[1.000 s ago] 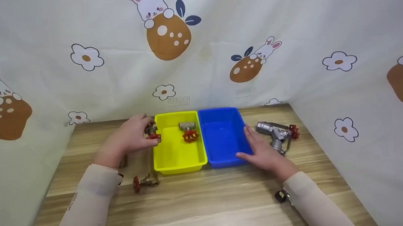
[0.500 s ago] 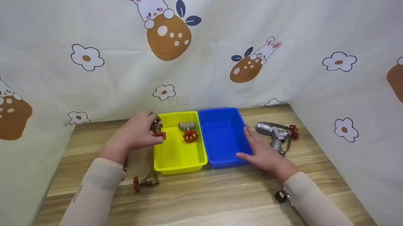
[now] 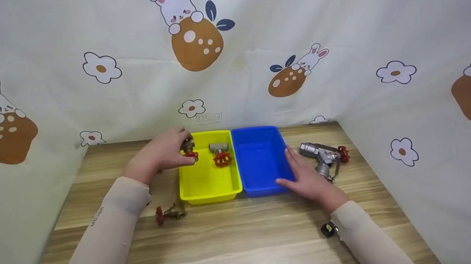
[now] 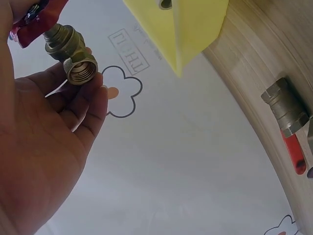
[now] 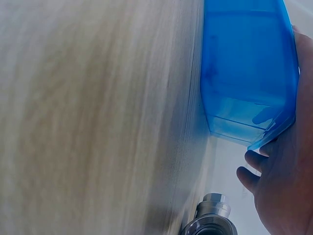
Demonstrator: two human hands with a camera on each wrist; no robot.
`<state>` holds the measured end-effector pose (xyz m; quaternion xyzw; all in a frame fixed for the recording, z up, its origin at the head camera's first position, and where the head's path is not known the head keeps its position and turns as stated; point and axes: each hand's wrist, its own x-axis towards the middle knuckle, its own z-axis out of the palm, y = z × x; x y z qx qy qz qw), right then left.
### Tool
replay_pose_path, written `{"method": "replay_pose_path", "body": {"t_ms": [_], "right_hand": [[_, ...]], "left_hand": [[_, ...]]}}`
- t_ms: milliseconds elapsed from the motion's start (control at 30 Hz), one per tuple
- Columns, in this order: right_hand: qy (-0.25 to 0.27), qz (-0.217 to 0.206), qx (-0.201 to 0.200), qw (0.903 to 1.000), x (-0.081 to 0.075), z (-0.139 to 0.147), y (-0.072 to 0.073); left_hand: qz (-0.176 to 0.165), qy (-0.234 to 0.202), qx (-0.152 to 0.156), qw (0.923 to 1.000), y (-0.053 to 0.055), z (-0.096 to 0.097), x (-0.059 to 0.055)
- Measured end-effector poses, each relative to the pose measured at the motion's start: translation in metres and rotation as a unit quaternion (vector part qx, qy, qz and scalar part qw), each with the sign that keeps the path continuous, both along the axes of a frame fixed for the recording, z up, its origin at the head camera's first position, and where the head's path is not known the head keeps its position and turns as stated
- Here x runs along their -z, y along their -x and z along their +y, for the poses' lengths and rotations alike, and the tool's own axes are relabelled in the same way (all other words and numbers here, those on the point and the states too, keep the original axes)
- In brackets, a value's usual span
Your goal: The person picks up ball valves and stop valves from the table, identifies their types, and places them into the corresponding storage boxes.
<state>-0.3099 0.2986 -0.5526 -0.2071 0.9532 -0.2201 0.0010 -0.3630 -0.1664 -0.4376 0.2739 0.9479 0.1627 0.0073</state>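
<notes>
My left hand (image 3: 164, 151) grips a brass gate valve (image 4: 68, 46) with a red handwheel, over the left side of the yellow bin (image 3: 211, 199). In the left wrist view the valve's threaded end faces the camera, close to the fingertips. Another gate valve (image 3: 220, 154) with a red wheel lies inside that bin. My right hand (image 3: 307, 176) rests on the right rim of the blue bin (image 3: 260, 191), thumb over the rim and fingers fairly straight along the outer side.
A brass gate valve (image 3: 170, 213) lies on the table before the yellow bin. Silver valves (image 3: 324, 155), one red-wheeled, lie right of the blue bin. A valve with a red lever (image 4: 286, 107) shows in the left wrist view. A printed curtain (image 3: 240, 86) hangs behind.
My left hand has carried the gate valve rightward, from outside the yellow bin's left rim to over its inside. My right hand has stayed at the blue bin.
</notes>
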Motion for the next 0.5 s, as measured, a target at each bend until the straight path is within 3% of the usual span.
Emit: {"method": "replay_pose_path", "body": {"t_ms": [500], "right_hand": [[0.004,-0.005,0.001,1.0,-0.002,0.0,-0.002]], "left_hand": [[-0.027,0.016,0.013,0.9994,0.012,0.012,-0.001]]}}
